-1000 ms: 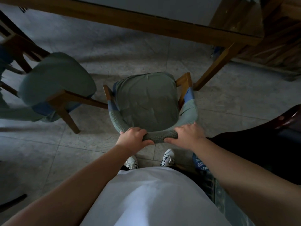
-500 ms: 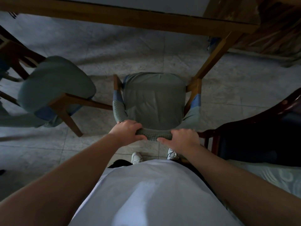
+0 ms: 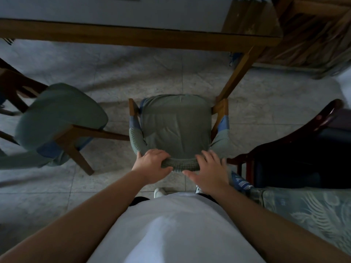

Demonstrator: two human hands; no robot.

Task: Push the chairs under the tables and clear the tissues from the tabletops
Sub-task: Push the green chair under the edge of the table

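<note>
A wooden armchair with a green seat cover point(image 3: 176, 126) stands right in front of me, facing the wooden table point(image 3: 133, 37). My left hand point(image 3: 152, 166) grips the left part of its covered backrest, fingers curled over the top. My right hand point(image 3: 209, 171) rests on the right part of the backrest with fingers spread and nearly straight. The chair's front sits just short of the table edge, its right arm close to the slanted table leg point(image 3: 237, 74). No tissue shows on the visible strip of tabletop.
A second green-seated chair point(image 3: 57, 118) stands at the left, angled away from the table. A dark red wooden chair point(image 3: 296, 152) and a patterned cloth point(image 3: 307, 211) crowd my right side. Tiled floor lies under the table; wooden furniture point(image 3: 313, 35) stands at the back right.
The armchair has turned square to the table and moved toward it. My right hand has loosened from a grip to spread fingers on the backrest.
</note>
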